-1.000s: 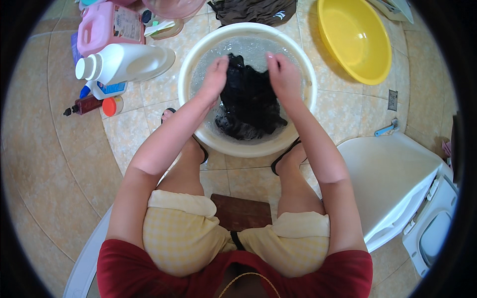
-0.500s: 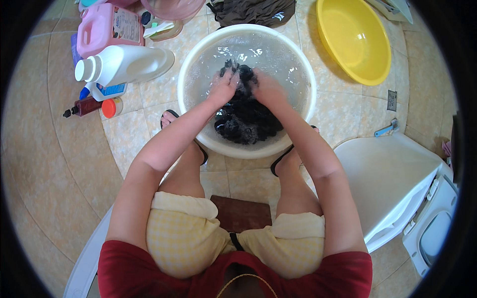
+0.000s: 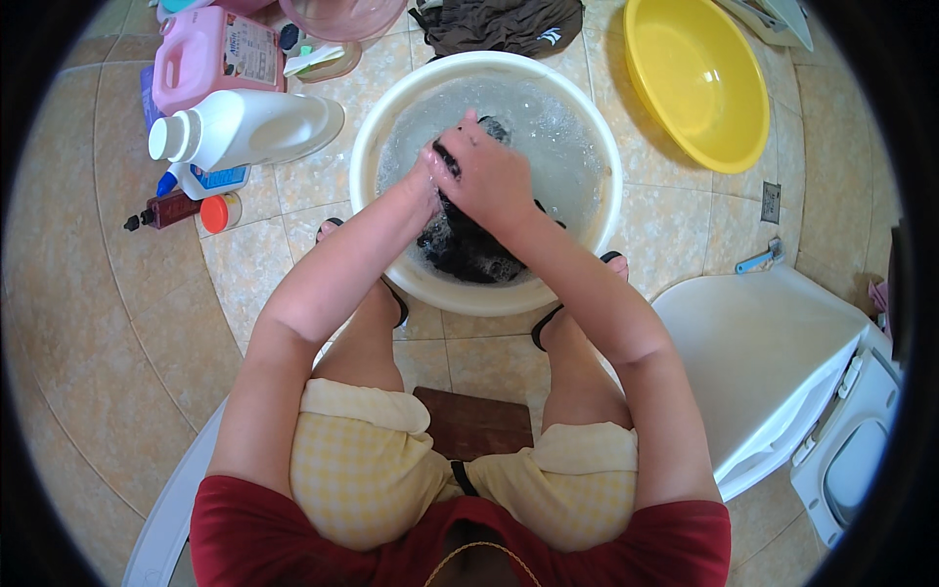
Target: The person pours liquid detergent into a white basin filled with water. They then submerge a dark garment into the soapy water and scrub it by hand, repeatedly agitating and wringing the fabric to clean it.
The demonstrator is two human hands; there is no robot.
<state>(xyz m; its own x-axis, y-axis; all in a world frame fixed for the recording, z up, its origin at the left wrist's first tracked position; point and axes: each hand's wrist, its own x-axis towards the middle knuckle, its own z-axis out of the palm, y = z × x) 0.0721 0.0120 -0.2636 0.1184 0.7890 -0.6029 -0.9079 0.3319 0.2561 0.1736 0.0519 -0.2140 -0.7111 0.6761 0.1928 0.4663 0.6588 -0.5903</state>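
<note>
In front of me stands a round white basin (image 3: 368, 230) of cloudy, sudsy water. A soaked black cloth (image 3: 469, 249) lies bunched in it, its kind hard to make out. My right hand (image 3: 487, 174) is closed on a raised part of this cloth, and black fabric shows between its fingers. Pressed against it, my left hand (image 3: 430, 176) grips the same bunch, its fingers mostly hidden behind the right. Both hands are together over the middle of the basin, just above the water.
At left stand a white bottle (image 3: 259, 127), a pink jug (image 3: 210, 59) and an orange-lidded jar (image 3: 220, 211). Dark brown fabric (image 3: 499, 24) lies beyond the basin. A yellow basin (image 3: 694, 83) sits far right, a blue-handled brush (image 3: 755, 262) nearer, by the toilet (image 3: 753, 342).
My hands were apart with cloth low in the water. Now they have come together, and the gripped part of the black cloth is raised between them.
</note>
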